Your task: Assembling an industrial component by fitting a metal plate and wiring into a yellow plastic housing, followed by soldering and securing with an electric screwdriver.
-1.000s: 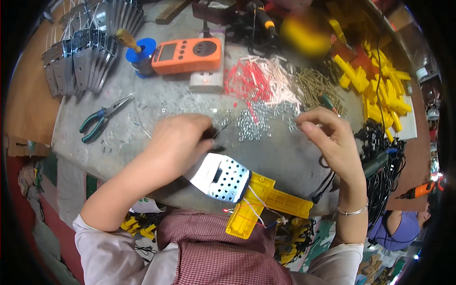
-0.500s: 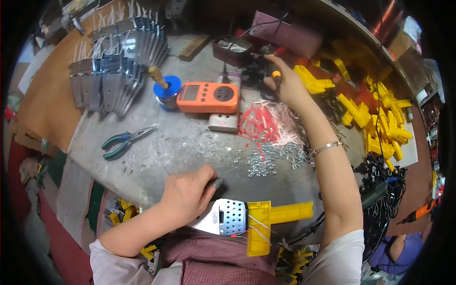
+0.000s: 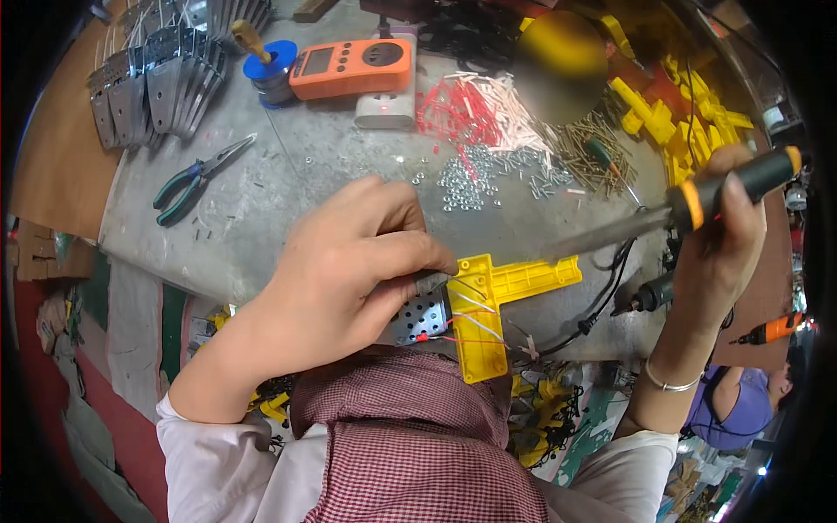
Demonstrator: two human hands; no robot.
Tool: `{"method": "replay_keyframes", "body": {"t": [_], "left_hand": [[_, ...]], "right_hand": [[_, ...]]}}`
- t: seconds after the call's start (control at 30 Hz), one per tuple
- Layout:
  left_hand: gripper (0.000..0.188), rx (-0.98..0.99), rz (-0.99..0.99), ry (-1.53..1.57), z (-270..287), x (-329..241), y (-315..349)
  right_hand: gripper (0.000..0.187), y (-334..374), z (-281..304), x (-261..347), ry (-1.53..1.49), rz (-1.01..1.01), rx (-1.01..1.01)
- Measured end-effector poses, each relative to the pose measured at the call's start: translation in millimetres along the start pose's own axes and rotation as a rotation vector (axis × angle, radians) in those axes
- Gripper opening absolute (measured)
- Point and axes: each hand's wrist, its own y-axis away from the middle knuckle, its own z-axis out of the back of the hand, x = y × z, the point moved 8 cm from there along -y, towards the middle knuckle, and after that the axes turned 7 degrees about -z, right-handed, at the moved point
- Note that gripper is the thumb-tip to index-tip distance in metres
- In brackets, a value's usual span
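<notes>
My left hand point(image 3: 353, 261) is pinched shut at the edge of a yellow plastic handle shell point(image 3: 478, 336). A thin wire point(image 3: 473, 288) seems to run from its fingertips over the shell. Beneath that hand a perforated metal plate point(image 3: 420, 322) joins the shell, with white and red leads point(image 3: 475, 302) crossing between them. My right hand point(image 3: 728, 227) grips a tool with a black handle and orange rings point(image 3: 741, 186). Its long grey shaft is smeared by motion and points left toward the shell; I cannot tell whether it touches.
Pliers point(image 3: 196, 180), a blue spool point(image 3: 272, 70) and an orange multimeter point(image 3: 353, 68) lie on the bench. Beyond are red and white sleeves point(image 3: 458, 113), nuts point(image 3: 466, 183) and screws point(image 3: 593, 152). Yellow shells point(image 3: 654, 113) lie far right. A person in purple point(image 3: 737, 405) is at right.
My right hand has come from the far side of the bench to the near right with the tool. My left hand has shifted to the shell's edge. The view has tilted nearer.
</notes>
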Motion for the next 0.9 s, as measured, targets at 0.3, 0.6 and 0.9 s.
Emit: {"method": "replay_keyframes", "body": {"t": [0.3,0.6,0.9], "left_hand": [[0.034,0.018,-0.108,-0.059,-26.6,-21.3,-0.5],[0.029,0.013,-0.114,-0.126,-30.4,-20.0,-5.7],[0.03,0.007,-0.107,-0.129,-30.5,-20.8,-5.1]], "right_hand": [[0.028,52.0,-10.6,-25.1,-0.278,-0.516,-0.166],[0.03,62.6,-11.1,-36.2,-0.277,-0.556,-0.172],[0.033,63.9,-12.7,-33.2,-0.246,-0.517,-0.164]]}}
